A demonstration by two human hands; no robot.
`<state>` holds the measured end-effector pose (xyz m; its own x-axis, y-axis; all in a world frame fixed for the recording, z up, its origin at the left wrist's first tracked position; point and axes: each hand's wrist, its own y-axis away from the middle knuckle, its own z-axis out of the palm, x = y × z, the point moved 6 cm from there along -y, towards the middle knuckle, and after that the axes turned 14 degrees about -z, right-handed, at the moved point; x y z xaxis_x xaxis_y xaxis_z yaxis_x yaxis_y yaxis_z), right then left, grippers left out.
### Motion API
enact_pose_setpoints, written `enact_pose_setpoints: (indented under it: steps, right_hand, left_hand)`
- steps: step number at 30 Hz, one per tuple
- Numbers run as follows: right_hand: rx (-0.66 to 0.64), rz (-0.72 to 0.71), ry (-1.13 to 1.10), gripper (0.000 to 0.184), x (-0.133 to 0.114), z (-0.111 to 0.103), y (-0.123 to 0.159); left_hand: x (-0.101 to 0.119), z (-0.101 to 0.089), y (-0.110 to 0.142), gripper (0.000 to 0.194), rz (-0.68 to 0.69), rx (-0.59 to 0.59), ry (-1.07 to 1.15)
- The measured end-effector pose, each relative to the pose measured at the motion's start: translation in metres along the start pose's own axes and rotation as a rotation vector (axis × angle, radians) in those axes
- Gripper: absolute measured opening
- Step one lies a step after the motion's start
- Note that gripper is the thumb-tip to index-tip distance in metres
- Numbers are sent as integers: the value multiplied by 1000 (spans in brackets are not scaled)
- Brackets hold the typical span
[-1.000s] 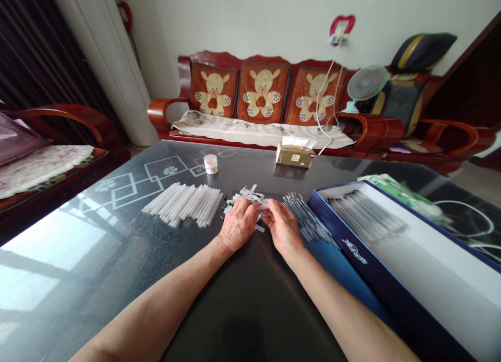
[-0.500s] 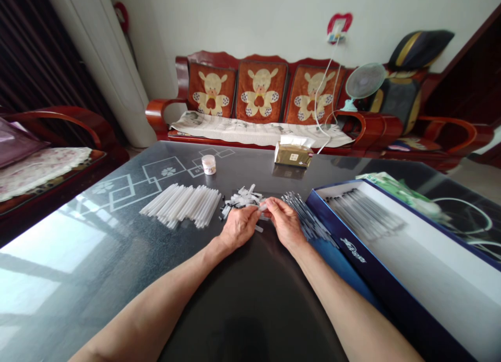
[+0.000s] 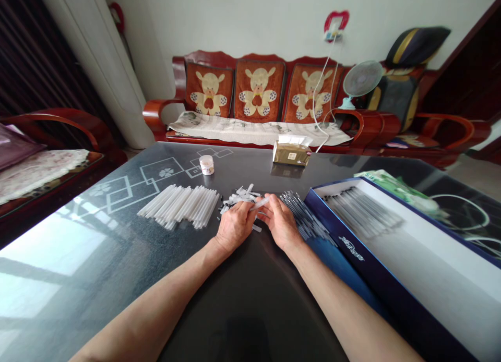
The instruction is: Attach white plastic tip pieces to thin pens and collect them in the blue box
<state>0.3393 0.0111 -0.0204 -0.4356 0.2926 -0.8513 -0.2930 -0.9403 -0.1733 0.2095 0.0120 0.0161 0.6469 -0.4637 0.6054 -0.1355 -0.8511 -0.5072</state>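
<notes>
You held a translucent plastic tube pinched in your closed left hand, near the middle of the table, just beside a loose pile of cut pieces; your curled right hand met its far end, its grip unclear.

Two hands, the left hand and the right hand, have one white plastic tube between them. There are also one small jar, one tissue pack, one fan, one open box and three bear-patterned cushions. The loose white pieces overlap too much to count, perhaps a few dozen.
</notes>
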Motion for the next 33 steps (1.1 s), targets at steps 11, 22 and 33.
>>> enact_pose_setpoints:
  steps: [11,22,33]
  right_hand:
    - [178,48,-94,31,3,6,11]
    - [101,-156,45,28,0,0,5]
    - [-114,-239,33,23,-12,2,-4]
  left_hand:
    - [12,-3,9,15,247,192,-323]
    - [6,2,5,25,145,62,-251]
    - [-8,27,-2,37,-510,-711,610]
